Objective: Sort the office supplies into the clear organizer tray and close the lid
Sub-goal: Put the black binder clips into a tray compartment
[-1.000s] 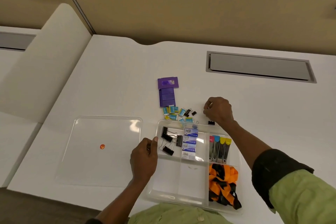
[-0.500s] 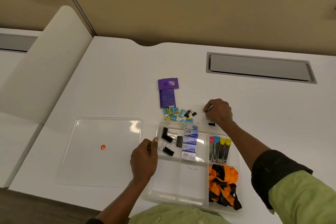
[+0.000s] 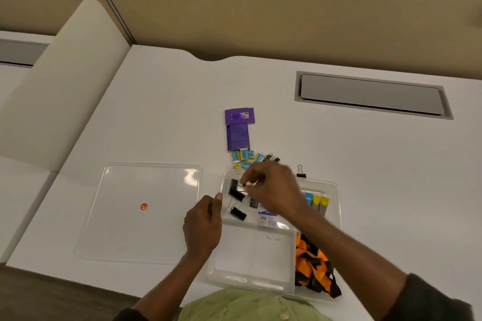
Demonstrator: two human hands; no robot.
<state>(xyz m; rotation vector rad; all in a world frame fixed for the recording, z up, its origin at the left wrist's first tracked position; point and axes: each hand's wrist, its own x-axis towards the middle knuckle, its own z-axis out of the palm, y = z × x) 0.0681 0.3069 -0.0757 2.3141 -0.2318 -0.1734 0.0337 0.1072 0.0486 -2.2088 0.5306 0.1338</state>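
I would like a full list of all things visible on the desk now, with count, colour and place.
organizer tray: one, clear, near desk edge
lid: one, clear, orange dot, left of tray
binder clips: several, black, tray's far-left compartment
loose binder clip: one, black, behind tray
highlighters: several, coloured caps, far-right compartment, partly hidden
lanyard: orange-black, near-right compartment
purple case: one, open, behind tray
small packets: several, teal-yellow, behind tray
left hand: on tray's left rim
right hand: over the clips, grip blurred

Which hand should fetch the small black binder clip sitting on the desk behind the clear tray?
Right. The right hand hovers nearer that small black binder clip; the left hand rests at the clear tray edge.
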